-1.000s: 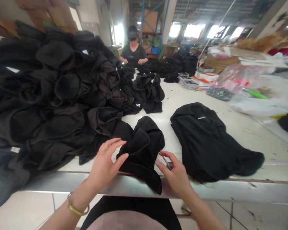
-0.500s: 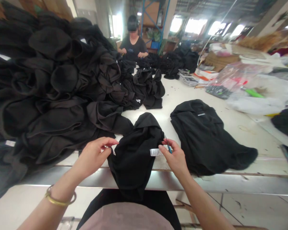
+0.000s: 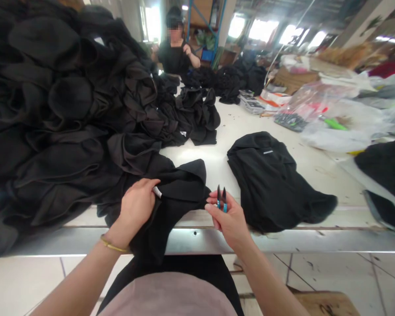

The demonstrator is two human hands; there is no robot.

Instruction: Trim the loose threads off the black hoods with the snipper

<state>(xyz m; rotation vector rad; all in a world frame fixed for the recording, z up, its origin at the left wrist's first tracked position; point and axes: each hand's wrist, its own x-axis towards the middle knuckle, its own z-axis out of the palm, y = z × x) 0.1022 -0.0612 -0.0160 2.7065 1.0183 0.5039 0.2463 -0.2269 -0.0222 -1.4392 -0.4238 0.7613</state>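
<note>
The left hand [image 3: 137,204] bends its fingers over a black garment [image 3: 181,188] by a white tag [image 3: 157,192]; from here the thumb is hidden, so I can't tell whether they pinch. The right hand [image 3: 231,220] has blue snips [image 3: 224,203] gripped in its fingers, tips at the garment's other end, a stack [image 3: 270,184] just right of them

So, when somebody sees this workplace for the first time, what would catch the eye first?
Probably the large heap of black garments filling the left of the view. Next, the blue-handled snips held points-up in the right hand, near the front edge, while the left hand holds a black garment.
</note>
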